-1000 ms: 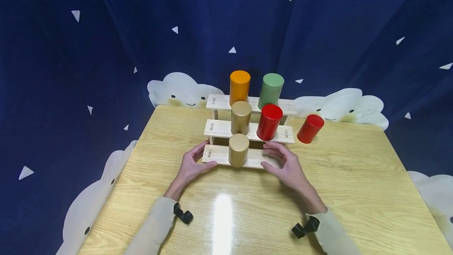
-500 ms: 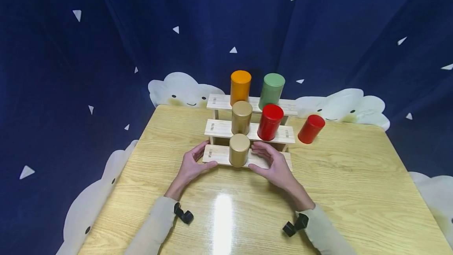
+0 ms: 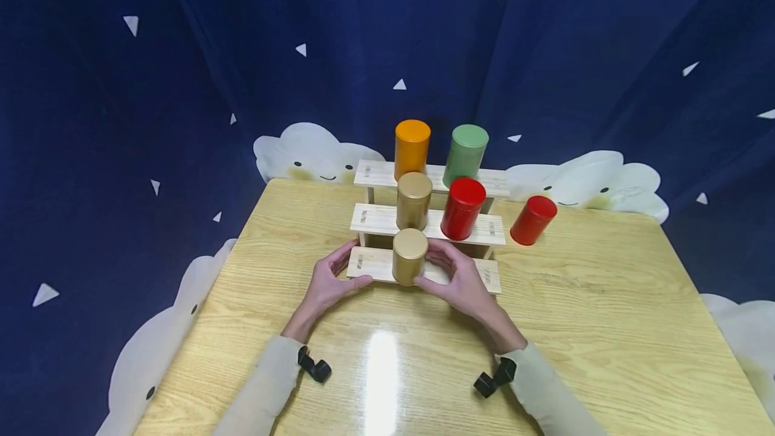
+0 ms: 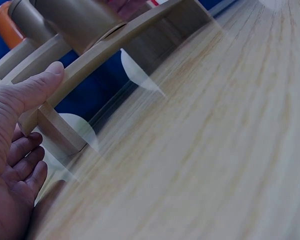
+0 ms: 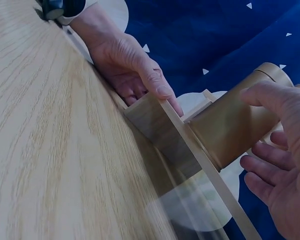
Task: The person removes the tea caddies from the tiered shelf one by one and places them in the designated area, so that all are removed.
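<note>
Bracing the three-tier pale wooden rack [image 3: 375, 264], our left hand [image 3: 327, 288] pinched the left end of the bottom step: thumb at the front edge, fingers behind. Our right hand [image 3: 466, 284] made a wide C at the right side of the gold cylindrical can [image 3: 408, 258], thumb toward the front, fingers toward the back. Thumb overlapped the can in the right wrist view; couldn't tell whether we had a firm grip.

That can stood upright on the bottom step, left of its middle. Middle step: a second gold can [image 3: 414, 202], with a glossy red cylindrical can [image 3: 463, 210] to its right. Top step: an orange cylindrical can [image 3: 412, 151] left, a pale green cylindrical can [image 3: 465, 155] right.

We also had another red can [image 3: 533, 221] on the wood-grain table [image 3: 605, 321], right of the rack and apart from it. Navy curtain [image 3: 387, 19] with white triangles hung behind.
</note>
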The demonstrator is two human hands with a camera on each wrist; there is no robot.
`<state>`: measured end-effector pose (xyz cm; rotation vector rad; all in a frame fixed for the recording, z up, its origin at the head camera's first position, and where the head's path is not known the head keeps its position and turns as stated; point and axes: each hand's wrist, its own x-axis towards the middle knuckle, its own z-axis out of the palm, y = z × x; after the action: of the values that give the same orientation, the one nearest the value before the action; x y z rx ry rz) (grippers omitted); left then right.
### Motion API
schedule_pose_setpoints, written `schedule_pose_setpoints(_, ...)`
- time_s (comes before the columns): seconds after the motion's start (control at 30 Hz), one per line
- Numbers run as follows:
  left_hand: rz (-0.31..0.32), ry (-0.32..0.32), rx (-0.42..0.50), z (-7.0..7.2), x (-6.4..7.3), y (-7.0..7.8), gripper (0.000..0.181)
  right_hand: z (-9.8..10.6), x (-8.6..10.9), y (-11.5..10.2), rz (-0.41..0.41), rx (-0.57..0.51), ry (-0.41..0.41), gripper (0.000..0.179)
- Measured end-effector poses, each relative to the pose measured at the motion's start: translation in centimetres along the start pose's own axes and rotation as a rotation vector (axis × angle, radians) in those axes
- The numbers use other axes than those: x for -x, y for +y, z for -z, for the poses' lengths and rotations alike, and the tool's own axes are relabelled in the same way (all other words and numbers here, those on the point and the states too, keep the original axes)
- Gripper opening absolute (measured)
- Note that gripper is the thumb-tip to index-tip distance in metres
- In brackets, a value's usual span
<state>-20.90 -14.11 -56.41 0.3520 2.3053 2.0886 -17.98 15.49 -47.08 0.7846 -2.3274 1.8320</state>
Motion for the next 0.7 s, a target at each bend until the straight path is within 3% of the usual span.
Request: schedule_pose_setpoints(0.7,-0.007,-0.001,-0.007,0.1,-0.1,-0.2,0.084,-1.1,-1.2,0.3,-0.084,0.003,-0.012,0.073)
